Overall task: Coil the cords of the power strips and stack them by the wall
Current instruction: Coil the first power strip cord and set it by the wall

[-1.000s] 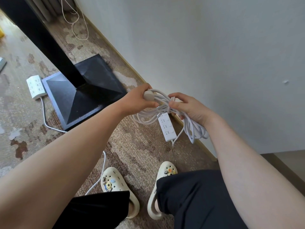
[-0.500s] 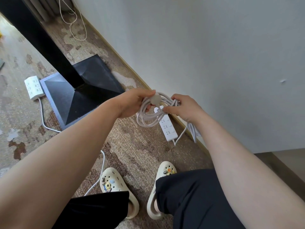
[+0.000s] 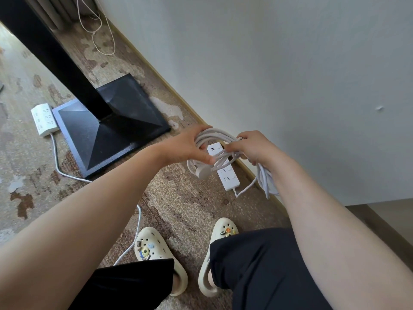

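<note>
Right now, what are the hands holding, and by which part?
Both hold the coiled cord of one power strip: left hand at the coil's left side, right hand at its right. The strip body hangs ungripped.

Two power strips [image 3: 223, 167] [image 3: 43, 119], two hands [image 3: 190, 148] [image 3: 257, 148] — two clogs [image 3: 161, 253] [image 3: 218, 253].

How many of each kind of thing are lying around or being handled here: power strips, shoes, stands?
Power strips: 2, one under the coiled cord in both hands, one on the carpet
Clog shoes: 2
Black stand base: 1
Thin loose cable by the wall: 1
Total: 6
</note>
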